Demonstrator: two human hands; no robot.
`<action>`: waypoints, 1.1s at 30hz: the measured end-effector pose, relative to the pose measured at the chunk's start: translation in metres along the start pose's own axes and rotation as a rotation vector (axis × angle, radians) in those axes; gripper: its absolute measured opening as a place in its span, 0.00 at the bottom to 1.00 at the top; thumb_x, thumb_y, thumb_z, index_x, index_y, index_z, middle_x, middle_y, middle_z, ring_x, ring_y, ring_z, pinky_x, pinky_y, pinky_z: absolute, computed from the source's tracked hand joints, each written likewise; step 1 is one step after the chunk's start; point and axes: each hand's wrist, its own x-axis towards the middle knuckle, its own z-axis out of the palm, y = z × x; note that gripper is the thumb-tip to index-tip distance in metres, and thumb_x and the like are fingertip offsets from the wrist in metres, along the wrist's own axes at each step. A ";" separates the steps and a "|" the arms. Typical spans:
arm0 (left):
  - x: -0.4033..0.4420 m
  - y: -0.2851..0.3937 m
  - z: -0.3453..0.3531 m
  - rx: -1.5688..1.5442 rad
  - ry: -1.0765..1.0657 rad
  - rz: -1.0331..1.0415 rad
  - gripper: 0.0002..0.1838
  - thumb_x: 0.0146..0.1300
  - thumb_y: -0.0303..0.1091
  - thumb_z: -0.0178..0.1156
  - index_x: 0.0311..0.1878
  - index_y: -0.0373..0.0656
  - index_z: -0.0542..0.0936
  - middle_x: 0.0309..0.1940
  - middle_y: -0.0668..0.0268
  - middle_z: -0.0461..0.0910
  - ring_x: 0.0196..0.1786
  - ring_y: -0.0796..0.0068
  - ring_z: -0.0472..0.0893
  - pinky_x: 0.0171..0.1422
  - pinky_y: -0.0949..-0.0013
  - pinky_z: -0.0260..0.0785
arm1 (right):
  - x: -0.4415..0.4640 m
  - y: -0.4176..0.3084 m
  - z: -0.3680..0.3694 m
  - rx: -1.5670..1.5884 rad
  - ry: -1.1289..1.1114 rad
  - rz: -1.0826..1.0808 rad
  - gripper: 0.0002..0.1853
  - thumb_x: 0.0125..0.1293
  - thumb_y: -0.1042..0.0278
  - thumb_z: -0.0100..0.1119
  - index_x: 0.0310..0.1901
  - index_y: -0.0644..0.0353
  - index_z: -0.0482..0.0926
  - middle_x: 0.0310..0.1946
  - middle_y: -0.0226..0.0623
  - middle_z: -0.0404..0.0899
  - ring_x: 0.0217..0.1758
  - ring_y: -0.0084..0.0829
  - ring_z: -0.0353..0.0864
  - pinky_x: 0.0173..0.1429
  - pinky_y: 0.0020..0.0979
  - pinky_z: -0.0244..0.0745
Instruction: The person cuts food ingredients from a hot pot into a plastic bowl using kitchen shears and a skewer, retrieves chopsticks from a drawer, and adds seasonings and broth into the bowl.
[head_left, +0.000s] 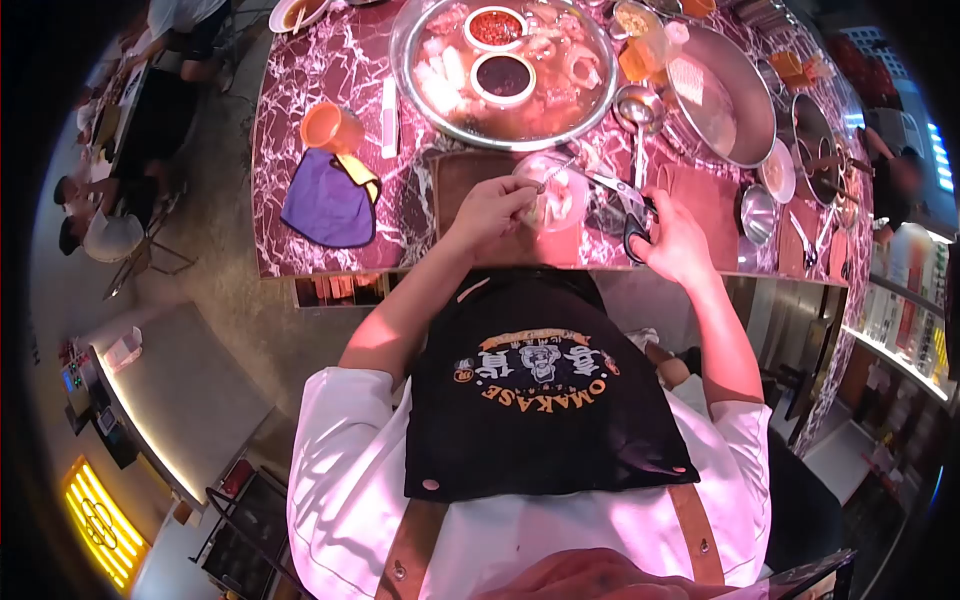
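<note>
My left hand (492,212) is closed, its fingers pinching a slim metal tool with a toothed edge (556,173); its exact kind is unclear. Below those fingers a pale bowl (578,228) holds light-coloured food pieces (556,203). In my right hand (675,235) is a pair of scissors (627,196) with black handles. The scissor blades point left, over the bowl's upper right side, towards the metal tool. Whether the blades touch food is too small to tell.
A large round platter (402,60) with raw-looking food and two sauce cups lies ahead. To the right are a ladle (640,108), a deep metal pot (757,95) and a metal bowl (757,214). An orange cup (331,128) and purple cloth (328,205) lie left.
</note>
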 end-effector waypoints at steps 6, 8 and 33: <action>-0.011 -0.069 -0.025 -0.104 0.042 0.000 0.06 0.73 0.32 0.60 0.46 0.41 0.82 0.22 0.76 0.71 0.18 0.89 0.62 0.20 0.79 0.50 | -0.025 0.009 0.034 -0.039 -0.136 -0.018 0.28 0.55 0.78 0.63 0.61 0.56 0.76 0.45 0.57 0.84 0.48 0.57 0.84 0.54 0.51 0.77; -0.013 -0.074 -0.033 -0.110 0.054 0.010 0.07 0.74 0.32 0.59 0.48 0.40 0.81 0.22 0.76 0.70 0.18 0.89 0.62 0.20 0.79 0.50 | -0.038 0.014 0.024 -0.048 -0.119 -0.030 0.26 0.55 0.77 0.62 0.59 0.56 0.75 0.41 0.54 0.85 0.48 0.57 0.84 0.53 0.52 0.78; -0.014 -0.100 -0.032 0.121 0.061 0.258 0.08 0.72 0.29 0.61 0.49 0.36 0.85 0.29 0.77 0.77 0.27 0.89 0.68 0.29 0.81 0.59 | -0.038 -0.020 0.023 -0.122 -0.155 0.013 0.26 0.56 0.70 0.64 0.59 0.58 0.76 0.46 0.54 0.85 0.54 0.54 0.84 0.60 0.48 0.77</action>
